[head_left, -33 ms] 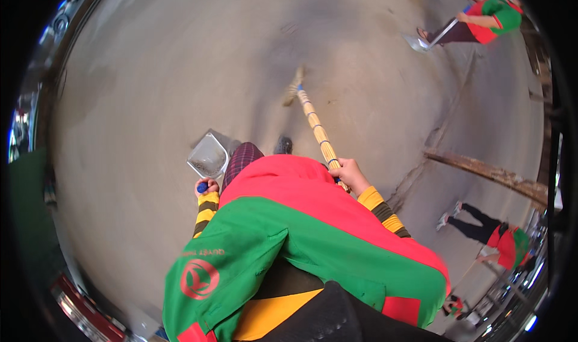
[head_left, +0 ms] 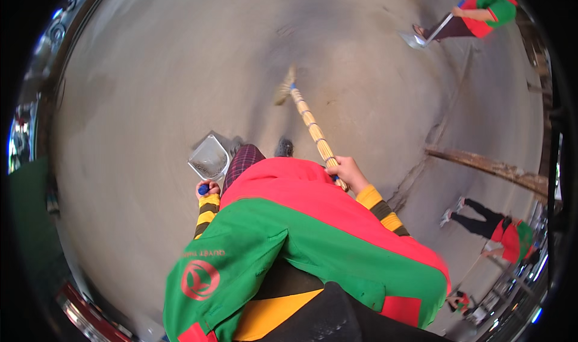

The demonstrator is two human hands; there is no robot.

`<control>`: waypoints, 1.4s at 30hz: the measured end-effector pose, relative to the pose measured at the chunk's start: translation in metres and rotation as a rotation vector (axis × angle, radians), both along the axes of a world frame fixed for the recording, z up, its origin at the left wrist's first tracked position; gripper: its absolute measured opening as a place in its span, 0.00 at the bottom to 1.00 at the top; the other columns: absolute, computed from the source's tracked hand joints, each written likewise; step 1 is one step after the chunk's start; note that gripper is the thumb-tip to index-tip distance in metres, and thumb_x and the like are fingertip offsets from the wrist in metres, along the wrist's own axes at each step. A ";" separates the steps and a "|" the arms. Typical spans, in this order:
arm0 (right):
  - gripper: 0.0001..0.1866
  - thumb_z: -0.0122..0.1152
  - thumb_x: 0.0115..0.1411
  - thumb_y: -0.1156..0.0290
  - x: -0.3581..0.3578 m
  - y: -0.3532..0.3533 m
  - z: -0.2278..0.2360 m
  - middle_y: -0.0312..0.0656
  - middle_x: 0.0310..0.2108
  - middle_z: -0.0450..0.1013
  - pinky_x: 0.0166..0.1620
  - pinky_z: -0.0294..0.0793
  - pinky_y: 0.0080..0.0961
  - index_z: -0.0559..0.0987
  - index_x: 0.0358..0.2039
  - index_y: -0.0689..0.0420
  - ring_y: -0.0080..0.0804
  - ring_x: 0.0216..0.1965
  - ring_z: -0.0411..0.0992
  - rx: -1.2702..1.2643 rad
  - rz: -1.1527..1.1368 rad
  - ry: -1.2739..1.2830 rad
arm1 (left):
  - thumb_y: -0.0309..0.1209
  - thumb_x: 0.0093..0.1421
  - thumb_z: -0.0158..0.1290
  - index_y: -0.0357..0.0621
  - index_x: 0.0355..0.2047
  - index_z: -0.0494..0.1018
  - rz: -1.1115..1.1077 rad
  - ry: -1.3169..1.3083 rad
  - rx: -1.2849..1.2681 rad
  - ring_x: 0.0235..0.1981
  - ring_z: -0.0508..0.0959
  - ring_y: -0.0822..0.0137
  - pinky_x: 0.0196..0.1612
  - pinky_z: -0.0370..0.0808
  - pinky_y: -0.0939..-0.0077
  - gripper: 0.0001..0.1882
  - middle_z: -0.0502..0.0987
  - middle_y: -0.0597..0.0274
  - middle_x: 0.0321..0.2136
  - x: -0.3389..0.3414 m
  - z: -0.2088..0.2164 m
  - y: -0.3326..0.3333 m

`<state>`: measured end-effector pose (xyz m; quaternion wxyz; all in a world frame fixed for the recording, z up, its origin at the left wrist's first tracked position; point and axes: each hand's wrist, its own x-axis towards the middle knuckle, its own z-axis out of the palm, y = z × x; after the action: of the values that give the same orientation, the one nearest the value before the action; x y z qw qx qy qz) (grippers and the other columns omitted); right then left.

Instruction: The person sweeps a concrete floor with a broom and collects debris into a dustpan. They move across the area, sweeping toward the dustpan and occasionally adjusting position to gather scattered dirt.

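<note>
straw broom in right fingers, grey dustpan in left fingers

The dustpan looks metallic, the broom rough straw, the floor matt

Left hand round a blue-gripped dustpan, right hand round a broom, a co-worker at far right.

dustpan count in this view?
2 clearly visible: the near dustpan in the wearer's left hand, and the far dustpan held by a co-worker at upper right. More may be hidden around the people at lower right.
</note>
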<state>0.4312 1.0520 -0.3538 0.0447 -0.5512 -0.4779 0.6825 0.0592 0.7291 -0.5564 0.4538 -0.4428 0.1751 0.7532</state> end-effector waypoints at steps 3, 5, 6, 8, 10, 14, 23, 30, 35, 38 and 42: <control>0.05 0.60 0.44 0.77 -0.061 0.016 -0.024 0.37 0.14 0.68 0.19 0.66 0.21 0.73 0.22 0.64 0.24 0.15 0.66 -0.109 -0.040 -0.024 | 0.30 0.43 0.52 0.50 0.13 0.64 -0.131 -0.067 0.051 0.14 0.64 0.69 0.18 0.58 0.79 0.08 0.70 0.70 0.15 -0.045 -0.008 0.022; 0.05 0.60 0.45 0.78 -0.127 0.040 -0.062 0.39 0.14 0.68 0.17 0.65 0.22 0.73 0.22 0.63 0.26 0.13 0.66 -0.085 -0.060 0.094 | 0.30 0.44 0.52 0.50 0.13 0.65 -0.353 -0.052 0.174 0.14 0.64 0.69 0.17 0.57 0.79 0.07 0.70 0.70 0.15 -0.088 -0.011 0.048; 0.05 0.59 0.45 0.77 -0.150 0.048 -0.079 0.39 0.14 0.68 0.16 0.65 0.22 0.72 0.23 0.64 0.25 0.13 0.67 -0.142 -0.142 0.075 | 0.30 0.44 0.51 0.49 0.13 0.64 -0.237 -0.032 -0.018 0.14 0.64 0.70 0.14 0.55 0.80 0.08 0.69 0.71 0.15 -0.108 -0.012 0.063; 0.06 0.59 0.46 0.77 -0.184 0.064 -0.108 0.40 0.15 0.68 0.15 0.65 0.22 0.72 0.23 0.64 0.25 0.13 0.67 -0.201 -0.278 0.080 | 0.30 0.44 0.51 0.49 0.13 0.64 -0.171 -0.044 0.003 0.15 0.65 0.72 0.14 0.54 0.81 0.08 0.68 0.71 0.14 -0.142 -0.008 0.092; 0.05 0.59 0.46 0.77 -0.208 0.069 -0.125 0.40 0.15 0.69 0.13 0.65 0.22 0.72 0.23 0.64 0.26 0.12 0.67 -0.232 -0.440 -0.023 | 0.30 0.46 0.47 0.50 0.15 0.63 -0.271 -0.027 -0.008 0.13 0.66 0.75 0.14 0.55 0.81 0.06 0.67 0.71 0.12 -0.167 0.008 0.112; 0.06 0.61 0.43 0.79 -0.190 0.048 -0.125 0.41 0.14 0.68 0.14 0.65 0.24 0.73 0.23 0.64 0.28 0.12 0.67 -0.280 -0.624 0.053 | 0.30 0.48 0.45 0.49 0.17 0.62 -0.433 -0.046 -0.039 0.12 0.67 0.76 0.14 0.55 0.81 0.05 0.66 0.72 0.11 -0.206 0.041 0.159; 0.05 0.55 0.51 0.72 -0.151 -0.105 -0.093 0.39 0.15 0.68 0.15 0.67 0.21 0.71 0.27 0.59 0.26 0.13 0.65 -0.481 -0.968 0.146 | 0.27 0.47 0.45 0.48 0.19 0.61 -1.040 0.122 -0.079 0.14 0.68 0.77 0.14 0.58 0.82 0.04 0.66 0.73 0.13 -0.249 0.064 0.197; 0.11 0.58 0.47 0.73 -0.181 -0.188 0.002 0.38 0.16 0.69 0.16 0.65 0.18 0.75 0.32 0.63 0.23 0.14 0.67 -0.317 -1.022 0.169 | 0.27 0.47 0.45 0.48 0.19 0.61 -1.217 0.042 0.102 0.13 0.68 0.78 0.14 0.57 0.83 0.04 0.65 0.73 0.13 -0.267 0.063 0.206; 0.05 0.57 0.48 0.73 -0.192 -0.157 0.014 0.37 0.16 0.68 0.16 0.65 0.19 0.72 0.24 0.60 0.23 0.15 0.66 -0.090 -1.015 0.358 | 0.27 0.47 0.45 0.46 0.21 0.61 -1.247 -0.019 -0.077 0.12 0.68 0.79 0.13 0.56 0.84 0.03 0.65 0.72 0.13 -0.259 0.079 0.217; 0.08 0.57 0.50 0.69 -0.189 -0.098 -0.011 0.37 0.18 0.68 0.16 0.66 0.17 0.71 0.26 0.59 0.22 0.16 0.67 -0.231 -1.088 0.374 | 0.27 0.48 0.45 0.45 0.22 0.61 -1.363 0.016 -0.139 0.13 0.68 0.79 0.13 0.56 0.83 0.04 0.64 0.72 0.13 -0.256 0.096 0.224; 0.09 0.57 0.52 0.68 -0.195 -0.054 -0.057 0.38 0.15 0.67 0.15 0.66 0.20 0.70 0.25 0.58 0.25 0.14 0.66 -0.316 -1.298 0.444 | 0.26 0.48 0.45 0.44 0.20 0.62 -1.578 -0.017 -0.130 0.13 0.68 0.78 0.12 0.56 0.83 0.03 0.64 0.71 0.13 -0.260 0.108 0.231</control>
<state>0.2359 0.9979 -0.4112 0.4588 -0.5725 0.0726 0.6756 -0.2006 0.9603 -0.4483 0.8285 -0.2191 0.4775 0.1937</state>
